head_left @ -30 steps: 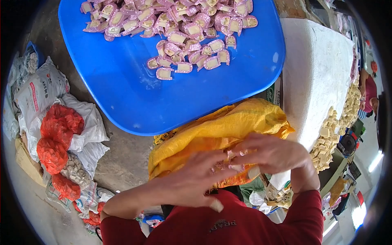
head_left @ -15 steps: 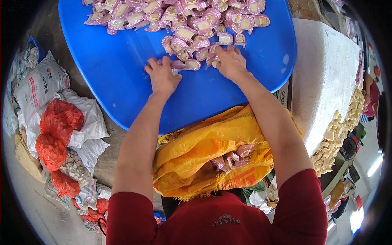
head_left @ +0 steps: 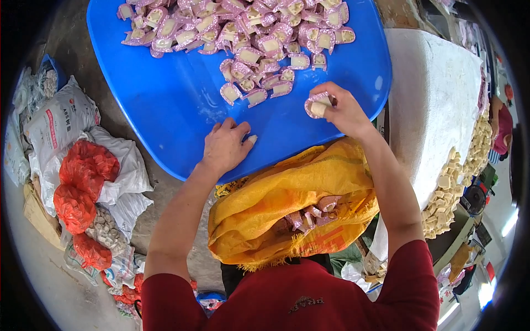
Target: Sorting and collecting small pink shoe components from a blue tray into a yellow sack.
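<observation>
Red bags (head_left: 74, 209) lay well left of the blue tray (head_left: 165, 105). The left hand (head_left: 226, 146) was over the tray's near edge, fingers loosely curled; whether they hid anything, I couldn't tell. Farther right came the heap (head_left: 248, 36) of pink pieces and, nearer the body, the yellow sack (head_left: 248, 231) with more inside. The right hand (head_left: 348, 113) pinched one piece (head_left: 311, 103) above the tray. A loose pinch could have dropped it; the sack's slack lip could have folded over its mouth. Half a second earlier both hands were at the heap's edge; now both were clear.
</observation>
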The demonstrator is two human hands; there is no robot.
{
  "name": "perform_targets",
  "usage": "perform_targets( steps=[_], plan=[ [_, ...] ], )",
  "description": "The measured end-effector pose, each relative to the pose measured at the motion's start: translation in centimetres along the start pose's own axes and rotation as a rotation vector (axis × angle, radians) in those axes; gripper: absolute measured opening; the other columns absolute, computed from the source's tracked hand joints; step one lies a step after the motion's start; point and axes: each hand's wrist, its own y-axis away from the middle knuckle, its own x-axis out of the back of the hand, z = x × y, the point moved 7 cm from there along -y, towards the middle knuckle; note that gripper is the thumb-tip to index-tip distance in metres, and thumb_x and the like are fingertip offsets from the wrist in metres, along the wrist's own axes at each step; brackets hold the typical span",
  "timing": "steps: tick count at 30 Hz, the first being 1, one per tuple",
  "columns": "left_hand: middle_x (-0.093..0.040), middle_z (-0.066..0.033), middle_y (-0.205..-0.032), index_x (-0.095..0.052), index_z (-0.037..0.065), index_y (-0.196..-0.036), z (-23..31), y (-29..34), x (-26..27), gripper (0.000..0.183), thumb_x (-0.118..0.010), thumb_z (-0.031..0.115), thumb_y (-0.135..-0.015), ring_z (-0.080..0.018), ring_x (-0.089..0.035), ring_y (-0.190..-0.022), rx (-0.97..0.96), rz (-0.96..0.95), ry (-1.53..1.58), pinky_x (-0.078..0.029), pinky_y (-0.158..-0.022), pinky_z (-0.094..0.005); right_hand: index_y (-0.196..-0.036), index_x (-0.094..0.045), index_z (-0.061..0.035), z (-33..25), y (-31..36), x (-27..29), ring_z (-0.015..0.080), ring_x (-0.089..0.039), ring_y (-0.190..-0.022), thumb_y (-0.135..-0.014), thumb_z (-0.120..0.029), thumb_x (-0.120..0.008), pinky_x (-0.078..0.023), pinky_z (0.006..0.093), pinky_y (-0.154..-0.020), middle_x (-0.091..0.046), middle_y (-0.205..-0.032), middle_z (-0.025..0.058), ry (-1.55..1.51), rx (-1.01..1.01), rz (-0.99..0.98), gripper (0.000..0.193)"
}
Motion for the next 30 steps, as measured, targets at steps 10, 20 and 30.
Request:
perform_targets(
  steps=[10,20,30],
  plan=[
    [-0.064,-0.0102,-0.092,-0.065,0.004,-0.101,13.9,10.8,7.6,0.023,-0.061,0.021,-0.087,-0.0264,-0.060,-0.090,-0.684,-0.356,0.874,-0.046,-0.084,-0.0396,-0.113,-0.062,-0.0120,-8.1,15.2,-0.2,0.0281,-0.058,-0.092,-0.080,-0.028,-0.071,-0.048,0.0381,-0.079,-0.059,-0.105,0.0099,0.060,0.776,-0.610,0.038],
    [-0.044,-0.0232,-0.127,-0.059,0.014,-0.120,-6.2,-7.0,-0.2,0.044,-0.069,0.013,-0.077,-0.0404,-0.043,-0.115,0.237,0.167,0.314,-0.038,-0.099,-0.0449,-0.124,-0.053,-0.0041,-1.1,-7.9,-3.8,0.0366,-0.044,-0.125,-0.076,-0.020,-0.071,-0.045,0.0424,-0.098,-0.045,-0.134,0.0152,0.500,0.291,0.022,0.053],
    [-0.047,-0.0187,-0.119,-0.061,0.015,-0.108,-2.9,-8.6,-4.1,0.041,-0.070,0.003,-0.070,-0.0392,-0.045,-0.110,0.139,0.055,0.296,-0.040,-0.097,-0.0451,-0.115,-0.056,-0.0031,0.1,-9.6,-7.1,0.0361,-0.048,-0.120,-0.071,-0.022,-0.072,-0.045,0.0410,-0.096,-0.044,-0.131,0.0141,0.583,-0.002,-0.078,0.051]
  ],
)
